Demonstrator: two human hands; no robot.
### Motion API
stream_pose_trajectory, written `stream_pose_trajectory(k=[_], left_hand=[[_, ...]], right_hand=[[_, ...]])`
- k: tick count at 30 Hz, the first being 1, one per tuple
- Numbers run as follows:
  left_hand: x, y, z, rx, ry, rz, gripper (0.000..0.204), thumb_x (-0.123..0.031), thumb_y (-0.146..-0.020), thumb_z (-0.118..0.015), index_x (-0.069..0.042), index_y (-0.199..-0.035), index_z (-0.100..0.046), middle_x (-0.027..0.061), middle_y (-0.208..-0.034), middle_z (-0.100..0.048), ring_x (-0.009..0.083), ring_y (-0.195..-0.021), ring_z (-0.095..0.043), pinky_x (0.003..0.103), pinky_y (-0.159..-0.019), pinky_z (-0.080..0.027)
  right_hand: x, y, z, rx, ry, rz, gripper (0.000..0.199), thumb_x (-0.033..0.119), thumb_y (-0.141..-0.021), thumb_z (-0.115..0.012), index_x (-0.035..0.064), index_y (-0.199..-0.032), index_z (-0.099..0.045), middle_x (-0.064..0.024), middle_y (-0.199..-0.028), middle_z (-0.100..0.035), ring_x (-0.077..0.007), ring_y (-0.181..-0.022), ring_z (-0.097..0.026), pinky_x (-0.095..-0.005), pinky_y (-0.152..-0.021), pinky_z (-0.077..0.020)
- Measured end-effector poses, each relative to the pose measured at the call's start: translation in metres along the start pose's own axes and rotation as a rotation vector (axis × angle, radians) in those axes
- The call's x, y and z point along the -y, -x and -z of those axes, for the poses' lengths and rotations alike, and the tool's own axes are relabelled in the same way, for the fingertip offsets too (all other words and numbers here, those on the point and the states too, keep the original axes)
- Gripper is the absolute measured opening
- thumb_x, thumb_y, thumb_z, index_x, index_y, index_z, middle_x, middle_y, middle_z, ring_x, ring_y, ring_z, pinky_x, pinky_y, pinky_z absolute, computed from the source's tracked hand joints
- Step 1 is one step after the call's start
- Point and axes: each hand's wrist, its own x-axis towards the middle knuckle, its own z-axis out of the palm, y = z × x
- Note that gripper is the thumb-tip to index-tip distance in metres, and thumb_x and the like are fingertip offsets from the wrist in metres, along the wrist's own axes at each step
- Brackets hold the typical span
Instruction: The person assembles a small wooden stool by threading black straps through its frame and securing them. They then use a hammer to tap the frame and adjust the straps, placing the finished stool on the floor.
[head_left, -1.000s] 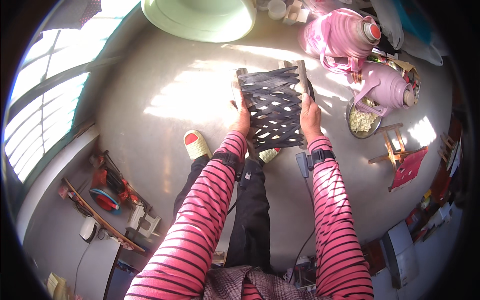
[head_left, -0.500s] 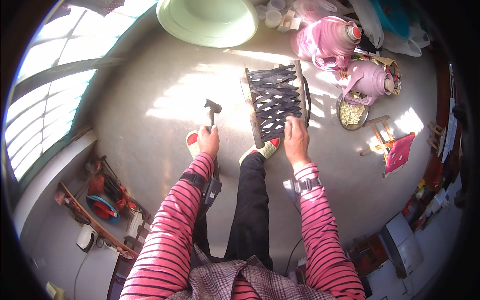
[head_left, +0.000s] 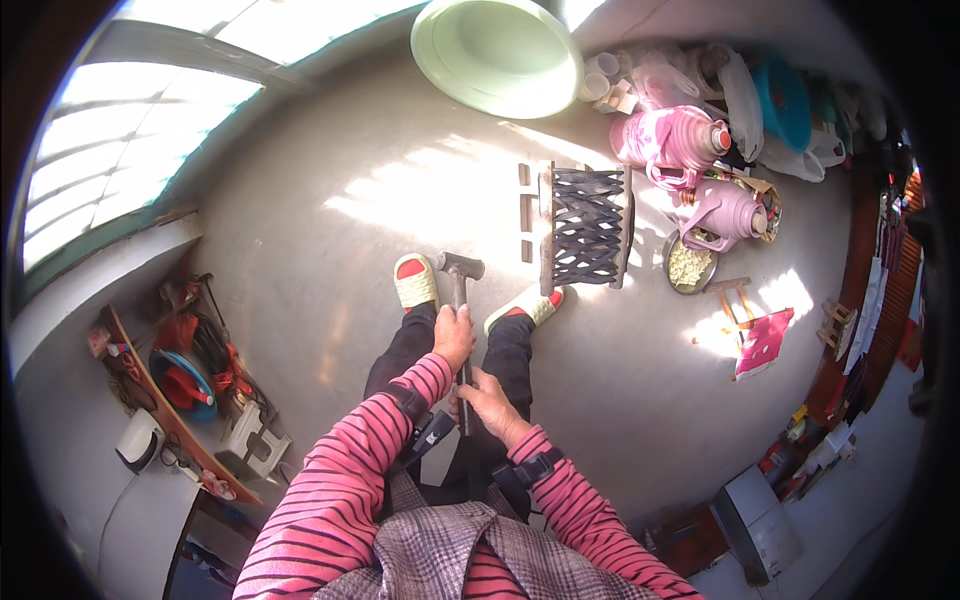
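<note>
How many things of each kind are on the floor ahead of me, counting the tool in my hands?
Hammer, held by left hand and right hand: 1
Woven strap frame: 1
Pink flasks: 2
Green basin: 1
Bowl of pale pieces: 1
Small red-seated stool: 1
Total: 7

The hammer (head_left: 461, 320) has a dark metal head and a long, slim dark handle. It is held off the floor, pointing away from the person, its head out over the gap between the two slippered feet. The head sits crosswise at the far end of the handle. The left hand (head_left: 454, 338) grips the handle at about mid-length, and the right hand (head_left: 487, 402) closes around the near end.
</note>
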Motion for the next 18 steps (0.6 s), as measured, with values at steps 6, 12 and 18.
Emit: stream_pose_trajectory(k=[6, 12, 18], left_hand=[[-0.002, 0.033, 0.019, 0.078, -0.087, 0.006, 0.030, -0.029, -0.102, -0.052, 0.000, -0.095, -0.046, 0.0100, -0.078, -0.059, 0.0170, -0.056, -0.058, 0.033, -0.045, -0.048], [0.010, 0.052, 0.048, 0.126, -0.204, -0.063, 0.028, -0.024, -0.094, -0.060, 0.003, -0.091, -0.052, 0.0104, -0.079, -0.061, 0.0193, -0.061, -0.059, 0.035, -0.059, -0.052], [0.043, 0.072, 0.066, 0.188, -0.257, -0.029, 0.041, -0.030, -0.087, -0.064, 0.009, -0.098, -0.060, 0.0158, -0.086, -0.064, 0.0215, -0.078, -0.062, 0.037, -0.070, -0.051]], right_hand=[[-0.001, 0.014, -0.042, -0.123, 0.062, 0.042, 0.016, 0.014, -0.088, -0.060, 0.0060, -0.097, -0.050, -0.0032, -0.071, -0.054, -0.0149, -0.055, -0.055, -0.0327, -0.046, -0.0485], [-0.003, 0.018, -0.055, -0.188, 0.311, 0.189, 0.019, 0.014, -0.090, -0.059, 0.0038, -0.103, -0.050, -0.0016, -0.068, -0.052, -0.0128, -0.051, -0.053, -0.0301, -0.045, -0.0467], [-0.010, 0.019, -0.045, -0.202, 0.517, 0.095, 0.019, 0.013, -0.088, -0.062, -0.0038, -0.095, -0.056, -0.0063, -0.070, -0.060, -0.0158, -0.054, -0.059, -0.0318, -0.051, -0.0484]])
